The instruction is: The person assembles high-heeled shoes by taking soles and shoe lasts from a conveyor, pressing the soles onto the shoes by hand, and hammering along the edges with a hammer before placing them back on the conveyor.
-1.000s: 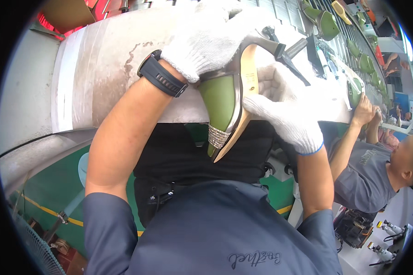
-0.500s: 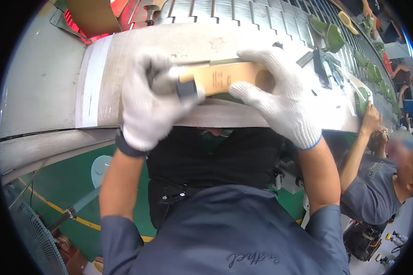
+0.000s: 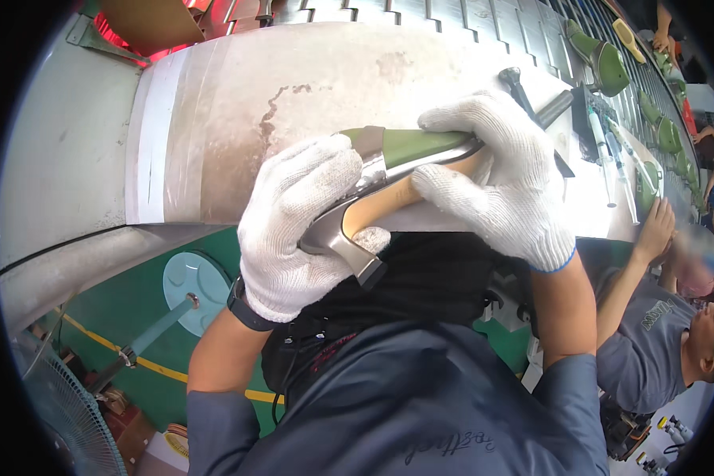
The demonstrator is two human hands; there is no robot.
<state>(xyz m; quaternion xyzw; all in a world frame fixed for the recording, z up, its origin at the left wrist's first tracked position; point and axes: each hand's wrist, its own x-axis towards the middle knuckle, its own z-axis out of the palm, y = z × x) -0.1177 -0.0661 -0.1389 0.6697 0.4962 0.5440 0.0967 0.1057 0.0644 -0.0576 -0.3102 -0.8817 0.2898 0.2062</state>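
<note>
A green heeled shoe point(image 3: 420, 147) is held between both my gloved hands just above the near edge of the bench. It is tilted on its side, showing its tan sole, silver trim and a shiny metallic heel with a dark tip. My left hand point(image 3: 293, 226), in a white knit glove, wraps round the heel end, with the thumb by the heel. The gloved right hand point(image 3: 508, 182) grips the other end, its thumb on the sole side and fingers over the green upper. That end is partly hidden by the glove.
On the pale worn bench point(image 3: 214, 135), right of my hands, lie a dark hammer-like tool point(image 3: 520, 89) and several syringes point(image 3: 597, 143). Green shoes point(image 3: 608, 70) stand along the slatted conveyor point(image 3: 468, 17). A co-worker point(image 3: 650, 341) works at right. A fan point(image 3: 59, 412) stands low at left.
The shoe has been turned so that its green upper and metallic heel now show more, with the heel end lower. Both hands have come slightly nearer to me, still holding it.
</note>
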